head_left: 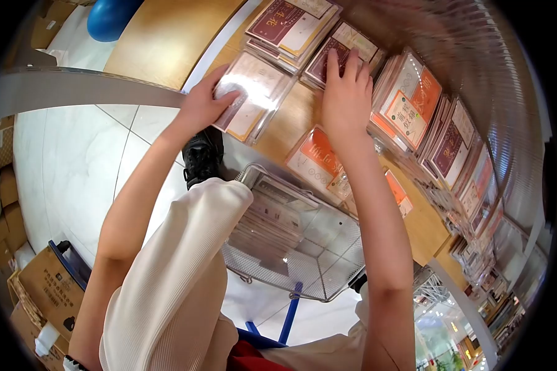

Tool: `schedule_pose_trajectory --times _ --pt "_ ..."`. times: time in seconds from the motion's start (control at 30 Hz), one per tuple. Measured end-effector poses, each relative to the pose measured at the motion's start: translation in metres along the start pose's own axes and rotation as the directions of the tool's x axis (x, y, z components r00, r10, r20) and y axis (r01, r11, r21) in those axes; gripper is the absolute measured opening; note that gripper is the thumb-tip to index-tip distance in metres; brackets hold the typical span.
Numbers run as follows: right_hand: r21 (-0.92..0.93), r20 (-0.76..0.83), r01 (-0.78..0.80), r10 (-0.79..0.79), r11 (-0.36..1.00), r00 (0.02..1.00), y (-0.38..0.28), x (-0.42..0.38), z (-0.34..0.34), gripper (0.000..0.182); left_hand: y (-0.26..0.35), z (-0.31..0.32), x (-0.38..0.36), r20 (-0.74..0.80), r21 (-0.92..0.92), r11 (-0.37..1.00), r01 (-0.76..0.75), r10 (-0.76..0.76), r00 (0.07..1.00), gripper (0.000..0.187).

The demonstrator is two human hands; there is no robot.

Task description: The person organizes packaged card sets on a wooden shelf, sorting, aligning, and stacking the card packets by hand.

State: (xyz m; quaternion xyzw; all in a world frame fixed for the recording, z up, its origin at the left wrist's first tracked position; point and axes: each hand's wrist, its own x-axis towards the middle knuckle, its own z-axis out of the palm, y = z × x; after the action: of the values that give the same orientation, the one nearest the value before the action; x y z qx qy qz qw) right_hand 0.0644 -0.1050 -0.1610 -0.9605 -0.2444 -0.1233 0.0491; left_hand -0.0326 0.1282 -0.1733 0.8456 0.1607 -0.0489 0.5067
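from my distant seat i look through the head view, and the clear case (260,86) is at the near edge of the wooden shelf (284,127), directly at the right side of the left hand (207,102). this hand grips it by the left edge: the thumb lies on its top face, and the other fingers go around the side, where i lose them. its long axis runs slanting, away from the body and a little to the right. the left hand is clearly the nearer one; the right hand (348,102) is apart, with its fingers a little spread upon the dark pile (346,40), whose long axis has nearly the same slant. between the case and this pile i see the corner of the tall stack (291,31) and a strip of bare wood. the right thumb is hidden from me, so i cannot tell if these fingers grip or only rest. a strong glare covers the middle of the case and its print, and i cannot tell if it is one case or several. the right forearm (377,210) hides part of the orange case (315,154).
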Motion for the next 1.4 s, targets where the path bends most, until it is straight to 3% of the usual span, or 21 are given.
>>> schedule_pose_trajectory --times 0.17,0.23,0.33,0.43,0.5,0.53,0.6,0.63,0.7,0.77,0.83,0.87,0.97,1.0,1.07,1.1,1.13,1.23,1.33,1.37,1.4 --pt "-0.038 0.166 0.078 -0.071 0.996 0.984 0.005 0.009 0.0 0.051 -0.006 0.018 0.008 -0.037 0.274 0.955 -0.115 0.13 0.991 0.045" --pt "0.018 0.141 0.12 -0.122 0.993 0.982 0.013 0.009 -0.003 0.05 -0.009 0.019 0.01 -0.123 0.141 0.984 -0.106 0.123 0.985 0.039" --pt "-0.076 -0.09 0.166 -0.173 0.983 0.981 0.014 0.011 -0.016 0.045 0.003 0.011 0.007 -0.104 -0.024 1.0 -0.016 0.013 0.994 0.038" --pt "0.14 -0.076 -0.069 0.08 0.988 0.994 0.021 0.031 -0.053 0.037 0.039 0.0 -0.004 0.097 -0.288 0.957 0.036 -0.008 0.995 0.039" --pt "0.269 -0.247 -0.133 0.202 0.954 0.948 0.019 0.037 -0.085 0.031 0.069 0.0 -0.012 0.251 -0.504 0.86 0.084 0.052 0.967 0.042" --pt "0.336 -0.327 -0.151 0.265 0.93 0.907 0.017 0.036 -0.095 0.028 0.083 0.003 -0.014 0.289 -0.658 0.745 0.107 0.12 0.95 0.042" --pt "0.397 -0.508 0.151 0.08 0.905 0.858 -0.006 0.025 -0.102 0.027 0.104 0.008 -0.019 0.323 -0.881 0.436 0.185 0.268 0.908 0.042" --pt "0.357 -0.591 0.402 -0.129 0.843 0.796 -0.013 0.022 -0.094 0.031 0.11 0.005 -0.018 0.347 -0.913 0.336 0.233 0.337 0.875 0.041" --pt "0.476 -0.394 0.342 -0.15 0.81 0.907 -0.04 0.003 -0.095 0.034 0.117 -0.001 -0.014 0.368 -0.928 0.135 0.348 0.483 0.795 0.038" --pt "0.465 -0.407 0.402 -0.213 0.789 0.888 -0.045 0.0 -0.082 0.035 0.102 0.0 -0.003 0.337 -0.91 0.335 0.245 0.252 0.907 0.038" --pt "0.449 -0.337 0.298 -0.149 0.842 0.93 -0.028 -0.004 -0.068 0.034 0.1 0.0 0.001 0.184 -0.837 0.537 0.102 0.1 0.978 0.04" --pt "0.44 -0.299 0.245 -0.116 0.864 0.947 -0.02 -0.006 -0.06 0.034 0.093 -0.002 0.007 0.133 -0.842 0.536 0.062 0.096 0.986 0.039" --pt "-0.013 -0.086 0.127 -0.128 0.992 0.988 -0.008 -0.011 -0.04 0.04 0.095 -0.004 0.028 0.059 -0.764 0.645 0.008 0.058 0.997 0.042" --pt "-0.032 -0.038 0.092 -0.093 0.995 0.995 -0.009 -0.011 -0.028 0.042 0.092 -0.004 0.039 0.053 -0.729 0.684 0.005 0.05 0.997 0.044" --pt "-0.072 0.053 0.02 -0.016 0.997 0.998 -0.013 -0.005 -0.001 0.045 0.084 -0.002 0.061 -0.041 -0.301 0.952 -0.049 0.038 0.998 0.043" --pt "-0.079 0.081 0.014 -0.007 0.997 0.997 -0.011 -0.002 0.009 0.046 0.077 -0.001 0.072 -0.091 -0.048 0.997 -0.057 0.052 0.995 0.043" --pt "-0.086 0.109 0.008 0.002 0.996 0.994 -0.008 0.001 0.016 0.048 0.069 0.002 0.077 -0.278 0.268 0.924 -0.272 0.344 0.897 0.051" --pt "-0.067 0.155 -0.012 0.022 0.998 0.988 0.005 0.009 0.024 0.052 0.058 0.005 0.058 -0.396 0.523 0.77 -0.366 0.599 0.696 0.055" --pt "-0.082 0.195 0.009 0.007 0.997 0.981 0.004 0.01 0.021 0.054 0.042 0.024 0.006 -0.08 0.535 0.671 -0.513 0.645 0.76 0.06" --pt "-0.097 0.21 0.024 -0.003 0.995 0.978 0.002 0.01 0.018 0.054 0.044 0.035 -0.016 0.015 0.445 0.746 -0.496 0.548 0.837 0.066" --pt "-0.081 0.196 0.036 -0.019 0.996 0.98 0.003 0.01 0.015 0.053 0.046 0.048 -0.03 0.101 0.544 0.711 -0.445 0.471 0.876 0.071"
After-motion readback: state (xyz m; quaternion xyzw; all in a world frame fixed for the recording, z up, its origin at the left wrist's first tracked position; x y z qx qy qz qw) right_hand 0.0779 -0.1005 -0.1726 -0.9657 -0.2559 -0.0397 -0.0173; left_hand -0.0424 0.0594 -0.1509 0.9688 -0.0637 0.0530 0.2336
